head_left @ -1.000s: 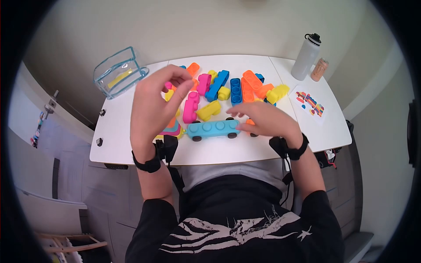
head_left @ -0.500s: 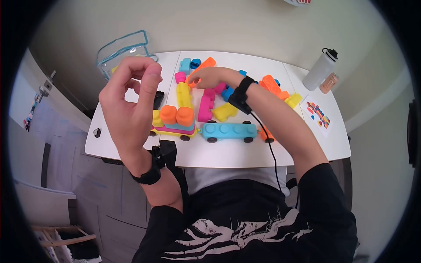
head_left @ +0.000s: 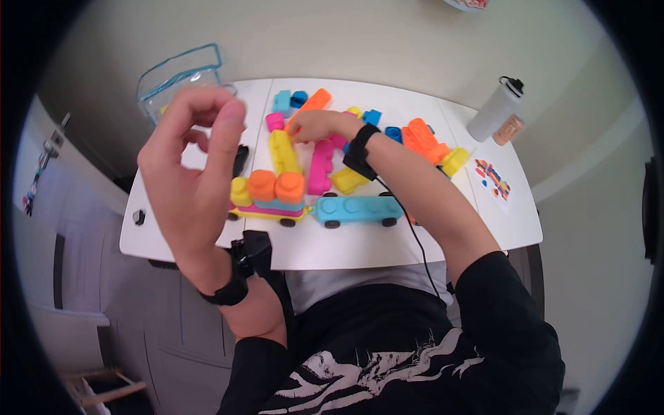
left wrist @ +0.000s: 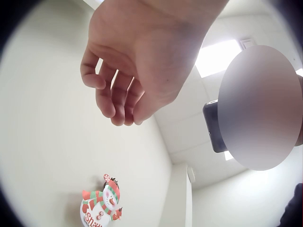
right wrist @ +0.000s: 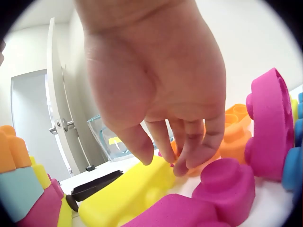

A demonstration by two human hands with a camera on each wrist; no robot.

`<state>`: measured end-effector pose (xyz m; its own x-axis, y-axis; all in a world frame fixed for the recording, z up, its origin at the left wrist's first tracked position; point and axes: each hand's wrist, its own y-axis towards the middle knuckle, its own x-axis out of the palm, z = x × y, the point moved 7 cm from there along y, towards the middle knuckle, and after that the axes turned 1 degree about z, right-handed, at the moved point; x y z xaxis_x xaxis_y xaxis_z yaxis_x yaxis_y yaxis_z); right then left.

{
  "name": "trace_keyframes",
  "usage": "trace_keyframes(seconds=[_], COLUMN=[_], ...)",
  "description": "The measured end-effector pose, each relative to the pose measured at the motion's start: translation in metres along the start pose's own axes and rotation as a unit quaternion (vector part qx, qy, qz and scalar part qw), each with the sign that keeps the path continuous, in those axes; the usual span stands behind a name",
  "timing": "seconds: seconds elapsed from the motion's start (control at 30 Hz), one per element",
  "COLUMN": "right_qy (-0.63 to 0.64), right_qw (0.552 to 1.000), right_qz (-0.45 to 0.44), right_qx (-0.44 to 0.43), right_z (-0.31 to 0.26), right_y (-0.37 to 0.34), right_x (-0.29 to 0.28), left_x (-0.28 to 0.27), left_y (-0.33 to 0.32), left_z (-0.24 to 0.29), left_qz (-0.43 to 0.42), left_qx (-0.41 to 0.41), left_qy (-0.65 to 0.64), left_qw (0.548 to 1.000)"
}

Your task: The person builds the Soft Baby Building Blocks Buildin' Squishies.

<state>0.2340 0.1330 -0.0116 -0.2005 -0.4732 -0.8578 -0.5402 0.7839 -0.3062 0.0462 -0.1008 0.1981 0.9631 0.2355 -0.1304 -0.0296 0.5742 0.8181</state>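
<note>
My left hand [head_left: 190,166] is raised over the table's left side, fingers loosely curled around nothing. In the left wrist view, this hand [left wrist: 142,61] hangs against the wall and ceiling. My right hand [head_left: 321,126] reaches down among the building blocks, its fingertips by the near end of a long orange block [head_left: 315,104] and a yellow block [head_left: 283,151]. In the right wrist view, its fingers dangle loosely bent just behind the yellow block [right wrist: 128,191], partly covering the orange one. A magenta block [head_left: 320,168] lies close by.
A wheeled block wagon [head_left: 270,213] stacked with orange and yellow blocks is linked to a light blue wagon [head_left: 360,209] near the front. More blocks lie right. A clear bag [head_left: 180,86], a bottle [head_left: 496,111], a can [head_left: 510,129] and a picture sheet [head_left: 494,181] stand around.
My right hand has moved from above the light blue wagon up and left to the orange block. My left hand has shifted left, uncovering the stacked wagon.
</note>
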Motion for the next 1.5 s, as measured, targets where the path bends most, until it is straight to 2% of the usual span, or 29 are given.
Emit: trace_keyframes(seconds=[0.03,0.1,0.13,0.2,0.23,0.37,0.47,0.57,0.6,0.63,0.67,0.73,0.77,0.83,0.93,0.97,1.0,1.03,1.07,1.1,1.13,1.17,1.2,1.27,1.5], right_qy=[0.000,-0.044,-0.043,0.085,0.134,0.099,0.135,0.137,0.180,0.224,0.228,0.348,0.349,0.457,0.494,0.496,0.497,0.495,0.495,0.466,0.436,0.384,0.386,0.236,0.148], right_qw=[1.000,0.987,0.986,0.942,0.923,0.926,0.907,0.899,0.877,0.852,0.850,0.799,0.798,0.747,0.746,0.746,0.766,0.785,0.785,0.814,0.841,0.864,0.863,0.898,0.905], right_qz=[0.011,0.133,0.142,0.313,0.352,0.361,0.386,0.407,0.431,0.454,0.454,0.458,0.459,0.453,0.427,0.424,0.395,0.367,0.366,0.344,0.321,0.325,0.325,0.371,0.398], right_qx=[0.009,-0.079,-0.073,-0.081,-0.081,-0.049,-0.100,-0.084,-0.109,-0.136,-0.140,-0.174,-0.176,-0.168,-0.130,-0.133,-0.099,-0.065,-0.067,-0.039,-0.011,0.020,0.020,0.033,0.012], right_z=[0.003,-0.006,-0.005,-0.001,-0.006,-0.031,-0.051,-0.063,-0.063,-0.063,-0.063,-0.059,-0.061,-0.056,-0.039,-0.033,-0.024,-0.014,-0.004,0.008,0.015,0.017,0.017,0.015,0.025], right_y=[-0.002,-0.012,-0.019,-0.044,-0.063,-0.134,-0.183,-0.240,-0.260,-0.277,-0.291,-0.320,-0.331,-0.348,-0.358,-0.361,-0.359,-0.357,-0.356,-0.350,-0.345,-0.344,-0.342,-0.341,-0.324], right_x=[-0.004,-0.021,-0.024,-0.050,-0.059,-0.079,-0.082,-0.078,-0.077,-0.075,-0.071,-0.064,-0.060,-0.050,-0.034,-0.029,-0.020,-0.009,0.000,0.015,0.028,0.035,0.042,0.047,0.068], left_x=[0.000,0.003,0.005,0.010,0.014,0.033,0.053,0.080,0.085,0.092,0.098,0.108,0.115,0.130,0.148,0.153,0.153,0.159,0.165,0.167,0.174,0.181,0.186,0.199,0.218], left_y=[0.001,0.001,0.001,0.002,0.002,0.000,-0.005,-0.013,-0.015,-0.016,-0.019,-0.027,-0.031,-0.036,-0.042,-0.044,-0.046,-0.052,-0.057,-0.060,-0.067,-0.075,-0.079,-0.092,-0.103], left_z=[-0.001,-0.003,-0.004,0.001,0.003,0.013,0.028,0.038,0.037,0.042,0.047,0.042,0.041,0.043,0.035,0.034,0.030,0.024,0.016,0.009,-0.003,-0.015,-0.024,-0.044,-0.066], left_qz=[-0.008,-0.026,-0.036,-0.057,-0.067,-0.105,-0.133,-0.208,-0.207,-0.208,-0.211,-0.232,-0.258,-0.274,-0.301,-0.308,-0.307,-0.356,-0.404,-0.403,-0.441,-0.478,-0.480,-0.532,-0.578], left_qx=[-0.011,-0.014,-0.025,-0.026,-0.014,0.014,0.017,0.019,0.015,0.052,0.093,0.094,0.097,0.101,0.072,0.090,0.089,0.072,0.055,0.055,0.045,0.035,0.035,0.027,-0.022], left_qy=[0.005,0.001,0.007,0.034,0.044,0.056,0.061,0.064,0.067,0.095,0.121,0.150,0.154,0.148,0.127,0.127,0.131,0.138,0.144,0.146,0.147,0.149,0.150,0.159,0.190], left_qw=[1.000,1.000,0.999,0.997,0.997,0.993,0.989,0.976,0.976,0.972,0.966,0.957,0.949,0.945,0.942,0.939,0.939,0.922,0.902,0.902,0.884,0.865,0.864,0.831,0.794])
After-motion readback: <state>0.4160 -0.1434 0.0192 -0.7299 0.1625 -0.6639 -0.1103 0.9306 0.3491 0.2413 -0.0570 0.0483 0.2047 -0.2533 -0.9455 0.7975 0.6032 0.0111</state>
